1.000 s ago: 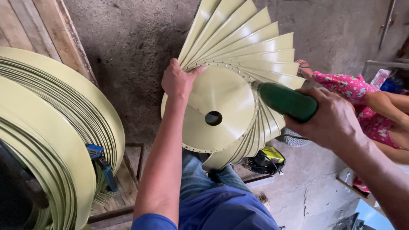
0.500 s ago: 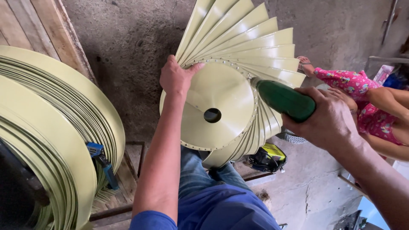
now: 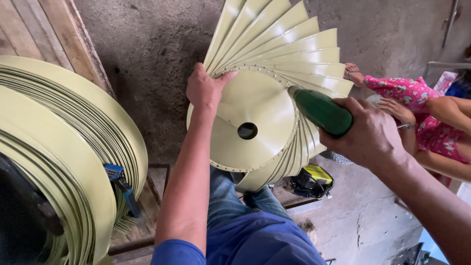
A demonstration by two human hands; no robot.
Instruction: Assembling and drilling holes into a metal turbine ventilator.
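Little has shifted since the earlier frames: the left hand has crept slightly along the disc's upper rim, while the tool's tip stays on the right rim. From left to right: a stack of pale-green rings [image 3: 73, 162] leans against a wooden board [image 3: 44, 34], with a small blue clamp [image 3: 122, 189] hanging at its lower edge. The left hand [image 3: 206, 91], fingers spread flat, presses the top left rim of the bladed fan wheel [image 3: 255, 122], apparently steadying it upright on the person's lap. The right hand [image 3: 368, 132] is wrapped tight about a green-bodied power tool [image 3: 319, 110], nose set against the riveted rim where blades meet disc. At far right, another person's arm in a pink patterned sleeve [image 3: 417, 98] rests nearby.
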